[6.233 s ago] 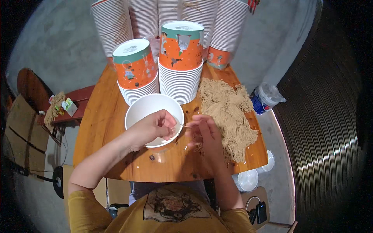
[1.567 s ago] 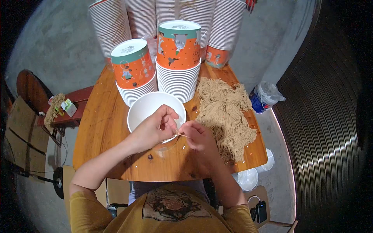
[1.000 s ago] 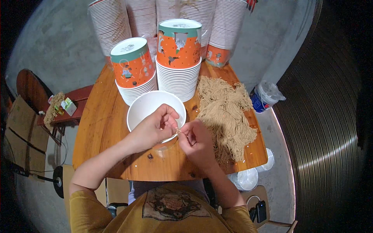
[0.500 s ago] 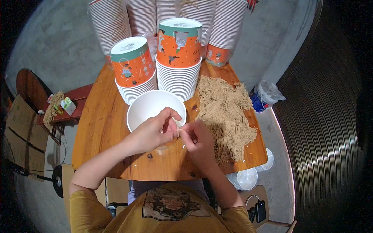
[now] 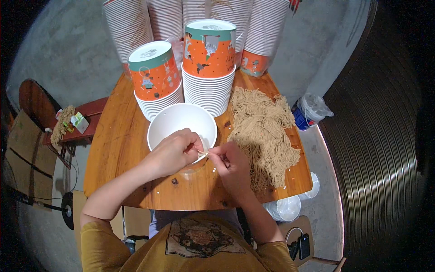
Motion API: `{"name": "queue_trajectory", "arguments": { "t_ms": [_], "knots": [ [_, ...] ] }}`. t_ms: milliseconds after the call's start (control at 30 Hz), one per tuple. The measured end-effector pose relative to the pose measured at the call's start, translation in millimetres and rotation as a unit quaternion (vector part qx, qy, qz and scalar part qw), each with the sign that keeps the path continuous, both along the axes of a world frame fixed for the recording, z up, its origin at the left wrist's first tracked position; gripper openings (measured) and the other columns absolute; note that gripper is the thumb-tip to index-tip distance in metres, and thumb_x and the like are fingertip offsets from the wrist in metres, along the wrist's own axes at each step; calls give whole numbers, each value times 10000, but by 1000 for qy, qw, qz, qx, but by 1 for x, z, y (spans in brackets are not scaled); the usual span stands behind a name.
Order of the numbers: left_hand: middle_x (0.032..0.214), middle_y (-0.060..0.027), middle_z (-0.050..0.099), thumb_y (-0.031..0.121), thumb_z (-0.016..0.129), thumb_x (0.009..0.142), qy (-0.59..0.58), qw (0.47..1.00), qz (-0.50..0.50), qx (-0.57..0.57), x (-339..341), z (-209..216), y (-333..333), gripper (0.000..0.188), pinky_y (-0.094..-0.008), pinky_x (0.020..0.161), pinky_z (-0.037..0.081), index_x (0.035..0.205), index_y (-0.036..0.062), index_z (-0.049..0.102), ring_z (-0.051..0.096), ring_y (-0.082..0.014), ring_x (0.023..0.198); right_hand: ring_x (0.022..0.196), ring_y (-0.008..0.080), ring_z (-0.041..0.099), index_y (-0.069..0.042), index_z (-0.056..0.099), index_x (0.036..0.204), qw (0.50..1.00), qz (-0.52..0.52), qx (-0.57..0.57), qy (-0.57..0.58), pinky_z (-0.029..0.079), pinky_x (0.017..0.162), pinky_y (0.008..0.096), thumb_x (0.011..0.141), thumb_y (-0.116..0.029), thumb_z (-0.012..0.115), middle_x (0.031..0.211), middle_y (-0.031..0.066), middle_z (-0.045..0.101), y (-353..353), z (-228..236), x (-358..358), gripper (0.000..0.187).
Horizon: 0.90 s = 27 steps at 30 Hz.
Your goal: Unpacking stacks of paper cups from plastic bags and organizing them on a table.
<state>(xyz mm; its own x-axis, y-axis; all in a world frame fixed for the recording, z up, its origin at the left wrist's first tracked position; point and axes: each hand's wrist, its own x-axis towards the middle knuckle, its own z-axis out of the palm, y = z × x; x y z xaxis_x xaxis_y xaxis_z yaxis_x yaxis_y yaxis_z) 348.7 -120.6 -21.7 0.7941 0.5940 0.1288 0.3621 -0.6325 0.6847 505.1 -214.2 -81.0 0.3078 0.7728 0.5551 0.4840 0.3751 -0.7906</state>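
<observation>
My left hand (image 5: pixel 181 152) and my right hand (image 5: pixel 230 163) meet over the near rim of a white paper bowl (image 5: pixel 170 122). Between their fingertips runs a short, thin pale strand (image 5: pixel 204 154), too small to tell whether it is yarn or something else. Both hands are closed, pinching it from either side. The bowl stands mouth up, and my left hand hides part of its inside. Right of my right hand lies a heap of tan, yarn-like strands (image 5: pixel 263 131), loosely bundled.
Two stacks of upturned orange-and-green paper tubs, one shorter (image 5: pixel 156 75) and one taller (image 5: pixel 210 52), stand behind the bowl. Bagged tub stacks (image 5: pixel 265 31) line the back of the wooden table (image 5: pixel 120 149). A blue-and-white bucket (image 5: pixel 308 113) sits beyond the table's right edge.
The fingers of my left hand have curled in more tightly and turned, and a short length of the strand now shows between the hands. My right hand has hardly moved.
</observation>
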Motion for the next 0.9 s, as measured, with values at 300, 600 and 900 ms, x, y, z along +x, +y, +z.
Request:
{"name": "queue_trajectory", "arguments": {
  "t_ms": [300, 600, 900],
  "knots": [
    [798, -112, 563, 101, 575, 836, 8, 997, 4, -82, -2, 2, 1, 101, -324, 690, 460, 878, 9, 569, 568, -210, 742, 586, 125, 506, -57, 627, 828, 997, -14, 28, -72, 392, 519, 255, 757, -23, 705, 728, 37, 558, -1, -3, 5, 111],
    [784, -109, 555, 87, 558, 856, -6, 996, -9, -94, 1, -5, 1, 78, -336, 668, 450, 892, 19, 573, 551, -222, 707, 621, 132, 523, -66, 635, 842, 995, -9, 35, -96, 404, 537, 253, 755, -7, 693, 757, 38, 553, -4, -6, 5, 120],
    [803, -97, 526, 98, 597, 846, -31, 999, -19, -37, 4, -2, -1, 84, -327, 686, 448, 857, 17, 575, 542, -223, 726, 562, 137, 454, -82, 629, 985, 999, 2, -20, -38, 379, 513, 265, 728, -52, 740, 725, 26, 507, -7, -9, 4, 282]
  ]
}}
